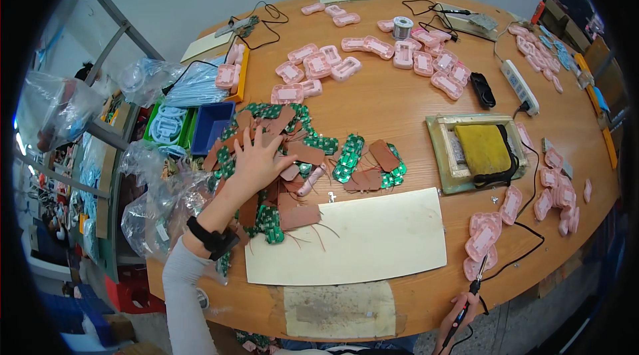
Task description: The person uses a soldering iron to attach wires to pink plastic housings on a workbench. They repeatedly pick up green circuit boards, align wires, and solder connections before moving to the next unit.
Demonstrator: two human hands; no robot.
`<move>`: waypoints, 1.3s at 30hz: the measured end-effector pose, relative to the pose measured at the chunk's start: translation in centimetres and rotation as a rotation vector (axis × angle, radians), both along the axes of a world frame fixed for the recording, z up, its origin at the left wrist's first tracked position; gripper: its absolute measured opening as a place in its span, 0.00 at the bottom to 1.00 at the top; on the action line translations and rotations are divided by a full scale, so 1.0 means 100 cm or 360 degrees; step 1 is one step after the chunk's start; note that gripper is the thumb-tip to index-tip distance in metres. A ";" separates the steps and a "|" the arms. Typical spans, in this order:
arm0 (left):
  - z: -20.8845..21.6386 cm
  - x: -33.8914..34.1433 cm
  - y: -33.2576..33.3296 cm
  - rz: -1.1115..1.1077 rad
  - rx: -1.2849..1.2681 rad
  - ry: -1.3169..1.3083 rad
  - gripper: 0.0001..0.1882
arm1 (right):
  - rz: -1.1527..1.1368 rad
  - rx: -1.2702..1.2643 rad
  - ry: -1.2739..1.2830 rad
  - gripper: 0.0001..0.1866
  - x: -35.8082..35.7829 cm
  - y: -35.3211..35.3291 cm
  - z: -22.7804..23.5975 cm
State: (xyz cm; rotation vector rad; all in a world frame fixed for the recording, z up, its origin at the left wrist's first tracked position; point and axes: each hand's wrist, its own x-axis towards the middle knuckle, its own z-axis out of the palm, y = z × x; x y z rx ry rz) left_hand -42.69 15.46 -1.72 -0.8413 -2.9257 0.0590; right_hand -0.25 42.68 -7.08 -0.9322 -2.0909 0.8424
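My left hand (pixel 256 163) lies with fingers spread over a heap of green circuit boards (pixel 269 227) and brown boards (pixel 299 217) with thin wires. A small pink piece (pixel 310 182) sticks out of the heap beside it. At the lower right, my right hand (pixel 460 314) is closed round the handle of a soldering iron (pixel 475 286). Its tip points up at several pink plastic shells (pixel 484 232); whether it touches them I cannot tell. Between my hands lies a cream rectangular sheet (pixel 353 242). A few boards (pixel 349 157) sit apart, right of the heap.
A yellow cloth pad (pixel 480 148) rests on a framed block at the right, near a white power strip (pixel 518 85). Black cords cross the right side. More pink shells (pixel 316 64) and a solder spool (pixel 402 27) stand farther back. Blue bin (pixel 212 130) and plastic bags (pixel 156 198) border the left.
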 end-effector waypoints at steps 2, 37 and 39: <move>0.025 0.003 0.007 0.0006 -0.0159 -0.0044 0.29 | -0.0026 -0.0059 0.0009 0.07 0.000 -0.001 0.001; 0.027 -0.182 0.089 -0.0616 0.0309 -0.0435 0.32 | -0.0743 0.0365 -0.0104 0.13 -0.005 0.024 0.021; 0.025 -0.206 0.081 -0.0096 0.0585 -0.0455 0.32 | -0.0780 0.0329 -0.0098 0.13 -0.005 0.023 0.022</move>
